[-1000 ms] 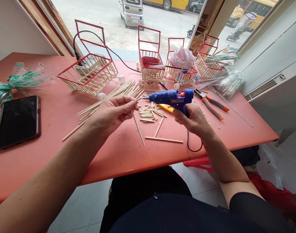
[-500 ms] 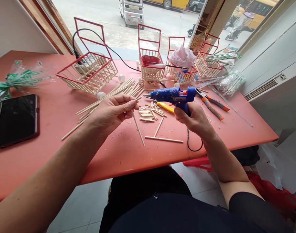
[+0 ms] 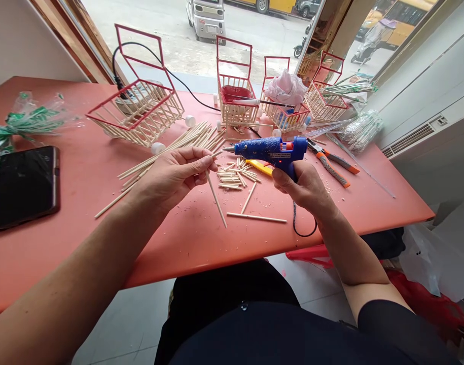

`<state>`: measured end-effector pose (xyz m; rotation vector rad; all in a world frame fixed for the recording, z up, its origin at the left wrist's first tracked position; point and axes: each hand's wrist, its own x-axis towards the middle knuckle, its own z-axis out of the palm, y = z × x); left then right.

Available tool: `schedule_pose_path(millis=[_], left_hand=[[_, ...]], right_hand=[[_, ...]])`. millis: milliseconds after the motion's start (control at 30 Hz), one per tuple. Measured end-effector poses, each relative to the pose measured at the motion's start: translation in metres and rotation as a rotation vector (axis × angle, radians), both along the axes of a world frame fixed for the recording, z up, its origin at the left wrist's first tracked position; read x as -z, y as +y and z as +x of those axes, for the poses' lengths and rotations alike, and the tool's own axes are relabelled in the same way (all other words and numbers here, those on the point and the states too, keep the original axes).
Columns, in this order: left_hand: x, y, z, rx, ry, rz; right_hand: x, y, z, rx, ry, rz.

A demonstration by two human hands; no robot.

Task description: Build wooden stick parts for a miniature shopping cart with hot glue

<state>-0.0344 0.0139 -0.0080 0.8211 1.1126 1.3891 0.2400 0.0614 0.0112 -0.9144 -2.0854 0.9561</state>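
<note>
My left hand [image 3: 178, 175] pinches thin wooden sticks [image 3: 216, 197] above the coral table [image 3: 64, 238]; one stick hangs down and to the right from my fingers. My right hand [image 3: 304, 190] grips the handle of a blue hot glue gun [image 3: 270, 148]. Its nozzle points left, close to the stick ends at my left fingertips. The gun's black cord loops down over the table's front edge. Under both hands lie short cut sticks [image 3: 235, 177], and a bundle of long sticks [image 3: 171, 149] lies behind my left hand.
Several stick-built carts with red frames [image 3: 140, 109] stand along the back by the window. A dark phone [image 3: 22, 185] lies at the left, orange-handled pliers [image 3: 332, 165] at the right, a yellow cutter [image 3: 260, 168] under the gun, and plastic-wrapped sticks [image 3: 359, 129] at the far right.
The glue gun's nozzle has drifted slightly toward the sticks in my left hand. Both hands keep their grip and the view has shifted a little.
</note>
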Motion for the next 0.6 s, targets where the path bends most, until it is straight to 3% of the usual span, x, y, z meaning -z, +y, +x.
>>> schedule_pose_path(millis=[600], left_hand=[[0.0041, 0.0006, -0.0031, 0.028, -0.030, 0.027]], right_hand=[[0.0007, -0.0004, 0.0001, -0.020, -0.015, 0.020]])
